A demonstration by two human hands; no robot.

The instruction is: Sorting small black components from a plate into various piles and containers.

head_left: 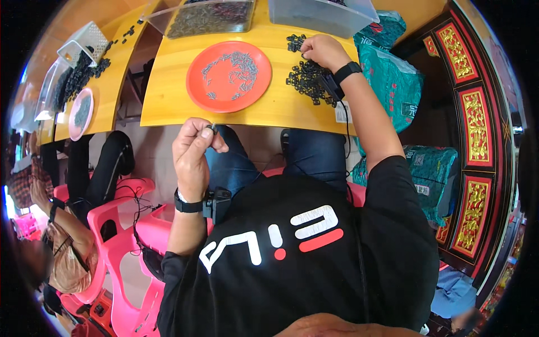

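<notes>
Black T-shirt (314, 281) with white and red lettering fills the foreground, its wearer seated at a yellow bench (165, 84) that carries a round red plate (261, 59). Just short of the plate's near edge, the person's left hand (193, 147) pinches a small metal pin (214, 126), the grip closed on it between thumb and forefinger; a dark bit shows at the pin's base. Scattered over the plate are many grey pins (245, 70), thickest on its right half. To the plate's right, the right hand (327, 52) bends down to a small cluster of black pieces (295, 42), fingertips drawn together, beside a larger heap (306, 81); whether that grip has a piece in it cannot be told. Both wrists wear dark straps, each with a small black box (218, 205).

Beyond the plate stand two clear plastic tubs (213, 19), the left one filled with dark pieces. Farther right of the plate, past the bench's end, sit green bags (390, 78), then carved panels (476, 129) in red and gold. Left of the plate, across a gap, a second bench (115, 73) bears a pale dish (82, 112), heaped black parts (84, 73) and a white basket (84, 45). Nearer the camera than the plate, also to its left, are pink plastic chairs (120, 241) and another seated person (70, 264).
</notes>
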